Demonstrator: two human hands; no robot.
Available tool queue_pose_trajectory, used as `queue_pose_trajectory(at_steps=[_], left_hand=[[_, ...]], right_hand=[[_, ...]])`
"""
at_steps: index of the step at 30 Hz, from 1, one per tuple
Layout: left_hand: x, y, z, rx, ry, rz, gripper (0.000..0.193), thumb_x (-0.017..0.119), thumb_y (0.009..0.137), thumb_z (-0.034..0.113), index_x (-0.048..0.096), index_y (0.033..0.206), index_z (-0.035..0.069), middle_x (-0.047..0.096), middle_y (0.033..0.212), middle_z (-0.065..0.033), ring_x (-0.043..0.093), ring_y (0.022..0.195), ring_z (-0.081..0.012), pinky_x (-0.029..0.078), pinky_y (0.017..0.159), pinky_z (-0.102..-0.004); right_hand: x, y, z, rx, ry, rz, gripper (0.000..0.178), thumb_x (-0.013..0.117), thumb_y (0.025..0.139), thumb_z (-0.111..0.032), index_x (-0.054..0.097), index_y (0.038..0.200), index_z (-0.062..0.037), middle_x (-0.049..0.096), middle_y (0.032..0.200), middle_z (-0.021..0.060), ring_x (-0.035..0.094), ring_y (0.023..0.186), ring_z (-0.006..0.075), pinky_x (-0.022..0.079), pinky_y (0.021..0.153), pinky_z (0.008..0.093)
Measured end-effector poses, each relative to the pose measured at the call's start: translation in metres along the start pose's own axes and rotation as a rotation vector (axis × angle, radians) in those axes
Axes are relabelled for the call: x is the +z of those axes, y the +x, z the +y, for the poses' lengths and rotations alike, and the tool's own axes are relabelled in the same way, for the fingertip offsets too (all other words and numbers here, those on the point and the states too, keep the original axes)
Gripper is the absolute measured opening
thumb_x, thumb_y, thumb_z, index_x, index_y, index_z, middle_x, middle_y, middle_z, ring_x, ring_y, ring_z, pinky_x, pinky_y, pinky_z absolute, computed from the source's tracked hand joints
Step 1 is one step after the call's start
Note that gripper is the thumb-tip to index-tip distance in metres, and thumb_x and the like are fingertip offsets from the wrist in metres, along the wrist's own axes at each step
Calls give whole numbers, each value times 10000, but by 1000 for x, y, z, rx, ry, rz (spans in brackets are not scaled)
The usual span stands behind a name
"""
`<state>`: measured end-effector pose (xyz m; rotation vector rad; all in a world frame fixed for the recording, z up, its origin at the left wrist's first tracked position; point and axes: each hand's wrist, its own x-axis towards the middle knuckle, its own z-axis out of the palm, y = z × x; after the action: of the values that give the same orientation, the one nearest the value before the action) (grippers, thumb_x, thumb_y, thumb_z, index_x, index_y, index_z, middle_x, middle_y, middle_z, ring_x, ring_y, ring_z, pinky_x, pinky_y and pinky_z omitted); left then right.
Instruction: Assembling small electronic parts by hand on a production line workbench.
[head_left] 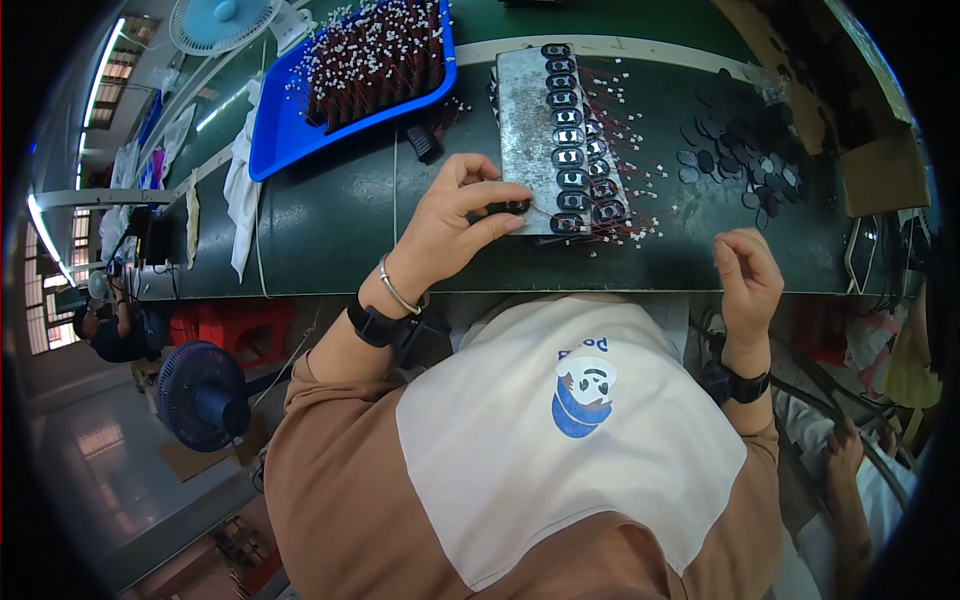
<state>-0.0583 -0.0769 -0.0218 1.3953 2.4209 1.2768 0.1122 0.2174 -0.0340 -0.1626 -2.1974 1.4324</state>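
Note:
My left hand pinches a small black oval part between thumb and fingers, at the near end of a metal plate. Along the plate's right side runs a row of black oval speaker-like parts, with more of them beside and below it. Thin red wires with white connectors trail from them to the right. Over the table's front edge, my right hand is closed with its fingers curled; whatever it holds, if anything, is hidden.
A blue tray full of wired parts lies at the far left. One loose black part sits beside it. Thin black oval pieces are scattered on the green table at right, near a cardboard box. Fans stand leftward.

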Motion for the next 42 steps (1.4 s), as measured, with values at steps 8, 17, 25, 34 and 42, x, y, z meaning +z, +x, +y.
queue_pose_trajectory(at_steps=[8,17,25,34,42], left_hand=[[0,-13,21,-350,-252,-25,269,709,732,10,659,991,64,522,881,-48,485,667,-81,431,625,-180],[-4,-14,39,-448,-776,-3,191,643,796,-27,618,985,-26,584,900,-47,591,720,-93,506,650,-209],[18,12,61,-503,-1052,-104,225,606,825,-32,567,1046,-46,610,900,-85,624,759,-129,543,666,-245],[25,19,64,-643,-1066,-179,195,599,831,-19,558,1020,-42,618,844,-90,631,710,-137,547,623,-250],[28,20,66,-693,-1083,-234,191,595,837,1,563,1021,-38,627,851,-90,628,701,-126,536,619,-236]], right_hand=[[0,-4,8,-49,0,-42,49,578,853,10,591,890,39,542,859,51,486,734,87,382,640,178],[25,21,-43,-290,54,-343,221,680,770,-68,594,948,33,571,877,120,529,723,198,429,661,265],[65,21,-68,-60,110,-451,374,763,698,-104,581,1003,10,615,883,101,618,760,168,496,669,265],[51,21,-69,-19,145,-467,212,718,720,-23,614,901,15,641,772,88,614,639,132,487,574,231],[50,20,-56,-211,-55,-459,181,678,728,25,615,895,-5,608,728,91,588,598,183,452,529,260]])
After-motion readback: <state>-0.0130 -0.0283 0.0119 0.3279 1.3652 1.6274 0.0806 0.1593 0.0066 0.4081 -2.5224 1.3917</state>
